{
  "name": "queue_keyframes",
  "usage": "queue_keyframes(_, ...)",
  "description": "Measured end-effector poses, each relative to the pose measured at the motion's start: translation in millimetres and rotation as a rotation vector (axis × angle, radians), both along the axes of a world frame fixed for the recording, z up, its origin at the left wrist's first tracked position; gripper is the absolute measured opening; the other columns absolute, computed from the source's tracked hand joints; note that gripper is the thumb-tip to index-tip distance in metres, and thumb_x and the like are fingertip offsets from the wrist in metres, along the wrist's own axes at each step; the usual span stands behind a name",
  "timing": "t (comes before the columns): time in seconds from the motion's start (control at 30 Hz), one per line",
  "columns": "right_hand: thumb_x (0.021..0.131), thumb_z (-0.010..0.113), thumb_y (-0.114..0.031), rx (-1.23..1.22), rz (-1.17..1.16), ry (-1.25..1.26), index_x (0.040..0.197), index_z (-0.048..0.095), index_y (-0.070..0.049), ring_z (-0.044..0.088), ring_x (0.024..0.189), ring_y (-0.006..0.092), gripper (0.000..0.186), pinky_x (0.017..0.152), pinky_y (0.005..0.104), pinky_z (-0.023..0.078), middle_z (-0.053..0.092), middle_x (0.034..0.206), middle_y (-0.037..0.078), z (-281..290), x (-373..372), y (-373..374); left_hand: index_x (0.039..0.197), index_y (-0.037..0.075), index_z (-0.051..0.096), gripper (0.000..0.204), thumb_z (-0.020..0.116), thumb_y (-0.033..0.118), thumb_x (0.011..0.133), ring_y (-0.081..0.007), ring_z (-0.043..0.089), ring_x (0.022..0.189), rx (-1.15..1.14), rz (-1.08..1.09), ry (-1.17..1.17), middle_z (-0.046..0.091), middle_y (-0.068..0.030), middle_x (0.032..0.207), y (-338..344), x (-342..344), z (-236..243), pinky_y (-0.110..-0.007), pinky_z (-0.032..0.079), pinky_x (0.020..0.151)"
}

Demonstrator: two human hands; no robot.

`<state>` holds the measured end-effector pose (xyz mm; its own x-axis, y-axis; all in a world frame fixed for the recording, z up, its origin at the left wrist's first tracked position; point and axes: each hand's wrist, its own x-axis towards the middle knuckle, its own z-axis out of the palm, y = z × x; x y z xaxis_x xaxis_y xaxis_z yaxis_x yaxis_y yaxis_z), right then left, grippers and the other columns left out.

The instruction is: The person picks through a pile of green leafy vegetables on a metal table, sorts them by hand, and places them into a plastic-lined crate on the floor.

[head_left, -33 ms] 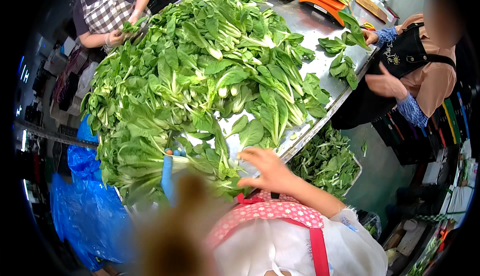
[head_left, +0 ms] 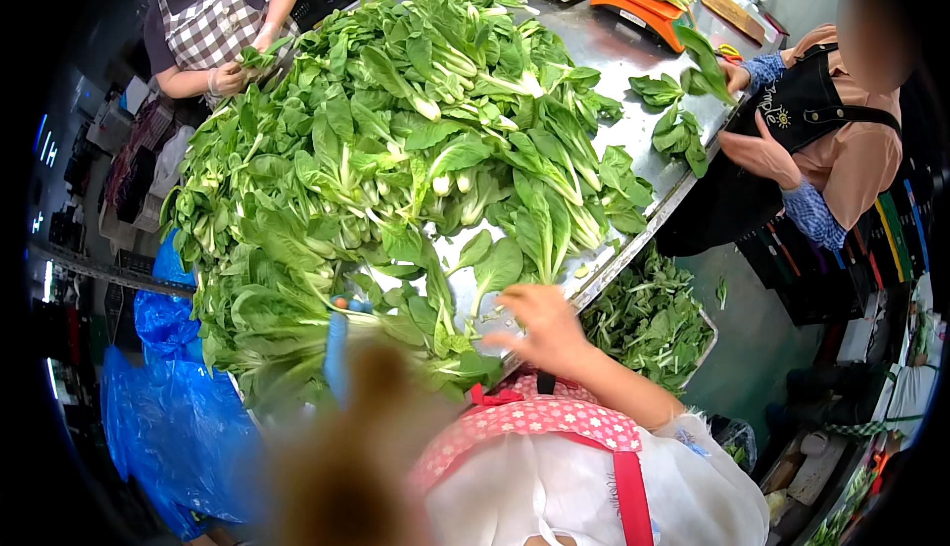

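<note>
A large heap of bok choy (head_left: 396, 150) covers much of the metal table. At the near left of the heap, my left hand (head_left: 337, 348), in a blue covering with an orange fingertip, closes round the stems of a bunch of bok choy (head_left: 262, 323). A blurred shape in front hides much of that hand. My bare right hand (head_left: 544, 326) is over the table's near edge, its thumb and fingers apart and nothing held. Just beyond its fingers lies a loose leaf (head_left: 498, 267). Cut stems and leaves (head_left: 445, 323) lie between my hands.
Across the right corner, a co-worker in a black apron (head_left: 782, 150) handles greens; another in a checked apron (head_left: 223, 21) trims at the far left. An orange scale (head_left: 633, 9) holds greens. Below the edge stands a crate of leaves (head_left: 648, 318); blue plastic bags (head_left: 178, 427) hang left.
My right hand has shifted a little to the right, away from the greens, its fingers more bent. My left hand has moved slightly right. The black-aproned co-worker's lower hand has shifted a little.
</note>
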<state>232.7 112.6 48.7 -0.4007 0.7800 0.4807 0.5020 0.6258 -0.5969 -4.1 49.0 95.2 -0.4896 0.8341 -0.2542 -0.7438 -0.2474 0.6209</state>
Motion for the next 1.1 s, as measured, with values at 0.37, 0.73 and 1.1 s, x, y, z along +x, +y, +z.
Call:
queue_keyframes(0.37,0.075,0.068,-0.020,-0.326,-0.424,0.104,0.083,0.061,-0.002,0.058,0.075,0.0266,0.020,0.068,0.0350,0.044,0.061,0.079,0.012,-37,26,22,0.124,0.000,0.046,0.039,0.055,0.014,0.089,-0.0221,0.053,0.108,-0.090,-0.414,-0.026,0.056,-0.0116,0.117,9,51,-44,-0.036,0.041,0.095)
queue_keyframes(0.73,0.082,0.065,-0.004,-0.900,-0.152,0.747,0.096,0.049,0.001,0.062,0.077,0.0133,0.022,0.059,0.0235,0.050,0.061,0.085,0.008,-44,2,6,0.105,0.001,0.054,0.022,0.059,0.007,0.084,-0.0158,0.059,0.085,-0.243,-0.399,0.176,0.062,-0.0082,0.090,14,75,-55,-0.029,0.044,0.082)
queue_keyframes(1.1,0.082,0.066,-0.008,-0.999,-0.018,0.934,0.099,0.051,0.000,0.061,0.071,0.0141,0.024,0.065,0.0261,0.050,0.063,0.088,0.008,-46,-6,-12,0.091,0.000,0.064,0.013,0.065,0.005,0.080,-0.0117,0.060,0.074,-0.380,-0.227,0.370,0.064,-0.0039,0.086,37,107,-50,-0.026,0.047,0.067)
